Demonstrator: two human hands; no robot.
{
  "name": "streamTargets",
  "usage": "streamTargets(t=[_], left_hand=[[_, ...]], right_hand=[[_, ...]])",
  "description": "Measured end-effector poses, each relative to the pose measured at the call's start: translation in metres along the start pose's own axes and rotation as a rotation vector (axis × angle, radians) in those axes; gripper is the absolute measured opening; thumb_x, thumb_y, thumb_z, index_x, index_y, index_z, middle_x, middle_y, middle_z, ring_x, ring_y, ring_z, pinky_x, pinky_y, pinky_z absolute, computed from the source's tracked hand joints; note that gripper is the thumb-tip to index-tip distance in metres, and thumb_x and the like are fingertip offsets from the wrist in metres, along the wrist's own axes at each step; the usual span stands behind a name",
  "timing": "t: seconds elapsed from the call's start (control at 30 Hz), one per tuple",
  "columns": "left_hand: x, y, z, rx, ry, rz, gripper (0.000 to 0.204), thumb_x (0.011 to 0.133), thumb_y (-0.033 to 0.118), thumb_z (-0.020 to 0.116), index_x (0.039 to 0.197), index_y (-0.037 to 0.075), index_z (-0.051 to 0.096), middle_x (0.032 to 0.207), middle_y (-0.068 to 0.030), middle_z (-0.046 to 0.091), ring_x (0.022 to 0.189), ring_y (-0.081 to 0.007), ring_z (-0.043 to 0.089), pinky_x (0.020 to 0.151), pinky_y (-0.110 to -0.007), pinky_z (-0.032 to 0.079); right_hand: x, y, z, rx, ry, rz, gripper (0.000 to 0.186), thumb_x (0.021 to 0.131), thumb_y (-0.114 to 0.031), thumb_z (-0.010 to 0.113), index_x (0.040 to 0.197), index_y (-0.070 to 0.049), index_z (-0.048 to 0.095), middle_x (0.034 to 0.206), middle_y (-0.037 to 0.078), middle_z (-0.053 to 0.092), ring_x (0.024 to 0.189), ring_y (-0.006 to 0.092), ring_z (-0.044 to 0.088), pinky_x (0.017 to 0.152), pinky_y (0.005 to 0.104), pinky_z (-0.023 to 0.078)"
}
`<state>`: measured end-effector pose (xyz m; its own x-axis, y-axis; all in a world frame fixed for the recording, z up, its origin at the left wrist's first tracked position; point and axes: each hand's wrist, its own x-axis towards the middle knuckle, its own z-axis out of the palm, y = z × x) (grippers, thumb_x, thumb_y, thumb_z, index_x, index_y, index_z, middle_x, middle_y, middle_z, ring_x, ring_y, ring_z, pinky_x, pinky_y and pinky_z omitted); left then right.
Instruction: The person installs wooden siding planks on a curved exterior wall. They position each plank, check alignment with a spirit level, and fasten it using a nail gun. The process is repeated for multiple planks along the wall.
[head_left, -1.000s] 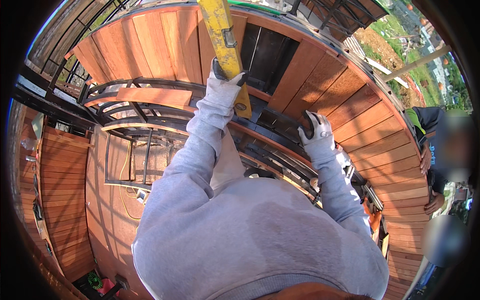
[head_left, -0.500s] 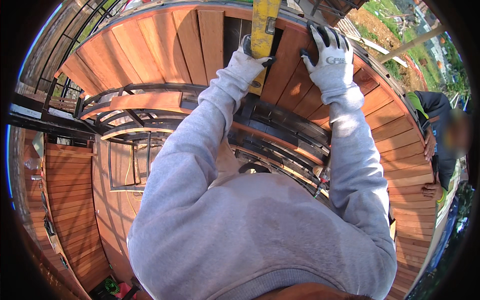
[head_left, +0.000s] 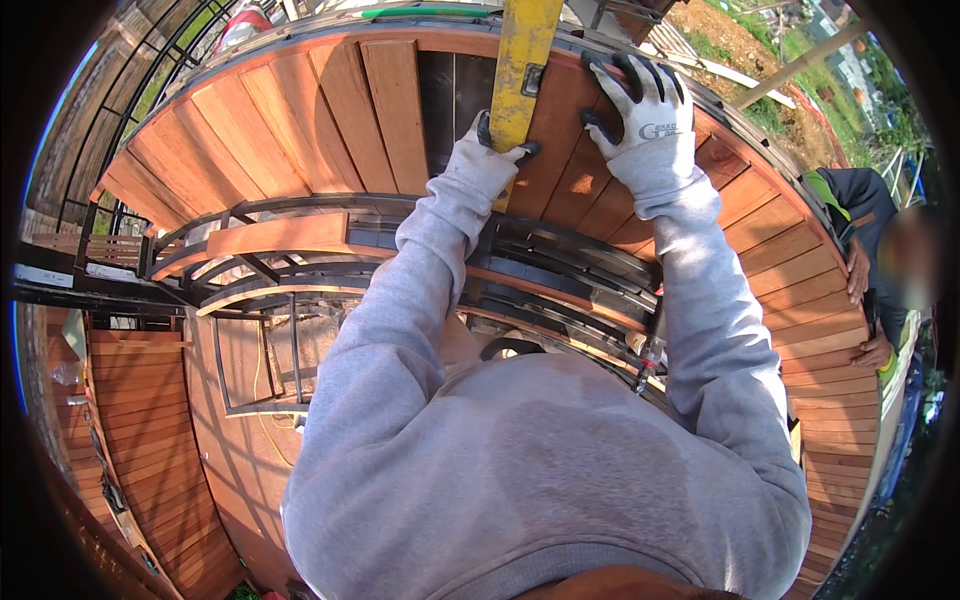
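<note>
A worn yellow spirit level [head_left: 520, 85] stretches across the curved row of wooden planks, from the far edge toward me. My left hand [head_left: 486, 158], in a white glove with dark fingertips, is closed around its near part. My right hand [head_left: 652, 118], in a matching glove, rests with fingers spread on the far end of the reddish planks [head_left: 572, 135], to the right of the level. Left of the level, a gap between planks bares the dark metal frame [head_left: 455, 100]. Lighter wooden planks [head_left: 300, 120] continue to the left of this gap.
Curved black metal rails [head_left: 400, 250] run between me and the planks, with a loose short board [head_left: 278, 233] lying on them. At the right, a person [head_left: 868, 250] has both hands at the planks' outer edge. A second plank-covered section [head_left: 140, 420] stands at lower left.
The view has shifted a little, so planks and rails sit slightly further left. My left hand still holds the level; my right hand remains spread on the planks.
</note>
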<state>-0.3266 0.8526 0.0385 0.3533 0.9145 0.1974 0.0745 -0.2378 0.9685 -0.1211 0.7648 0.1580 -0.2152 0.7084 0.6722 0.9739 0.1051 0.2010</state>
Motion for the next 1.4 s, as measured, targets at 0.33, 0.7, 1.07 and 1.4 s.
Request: streamTargets(t=[0.33,0.7,1.07,1.4], left_hand=[[-0.001,0.002,-0.007,0.576,0.019,0.026,0.062,0.084,0.024,0.084,0.132,0.001,0.053,0.115,-0.0182,0.069,0.109,-0.0336,0.067,0.096,-0.038,0.053],[0.009,0.020,-0.019,0.646,-0.143,-0.014,0.080,0.083,0.051,0.079,0.142,0.004,0.052,0.146,-0.0227,0.051,0.143,-0.0381,0.039,0.120,-0.041,0.034],[0.012,0.004,-0.011,0.123,-0.172,-0.062,0.047,0.088,0.013,0.081,0.130,0.003,0.062,0.112,-0.0081,0.075,0.099,-0.0147,0.070,0.083,-0.030,0.058],[0.003,-0.011,-0.009,0.531,-0.112,-0.160,0.053,0.086,0.038,0.082,0.128,0.010,0.065,0.115,-0.0127,0.074,0.104,-0.0283,0.072,0.092,-0.037,0.058]], right_hand=[[-0.002,0.003,-0.004,0.017,-0.041,-0.002,0.069,0.080,-0.037,0.078,0.145,-0.032,0.055,0.143,0.013,0.049,0.136,0.0346,0.041,0.117,0.0528,0.030],[0.005,-0.001,-0.004,-0.020,-0.029,-0.002,0.071,0.082,-0.041,0.076,0.148,-0.034,0.051,0.144,0.012,0.050,0.133,0.0331,0.045,0.117,0.0528,0.031],[0.006,-0.012,-0.012,-0.058,0.070,-0.047,0.068,0.068,-0.021,0.079,0.134,-0.018,0.062,0.129,0.014,0.058,0.122,0.0384,0.053,0.106,0.0535,0.040],[0.000,-0.002,0.006,-0.072,0.115,-0.072,0.075,0.066,-0.022,0.081,0.138,-0.020,0.060,0.132,0.015,0.057,0.125,0.0398,0.051,0.107,0.0553,0.038]])
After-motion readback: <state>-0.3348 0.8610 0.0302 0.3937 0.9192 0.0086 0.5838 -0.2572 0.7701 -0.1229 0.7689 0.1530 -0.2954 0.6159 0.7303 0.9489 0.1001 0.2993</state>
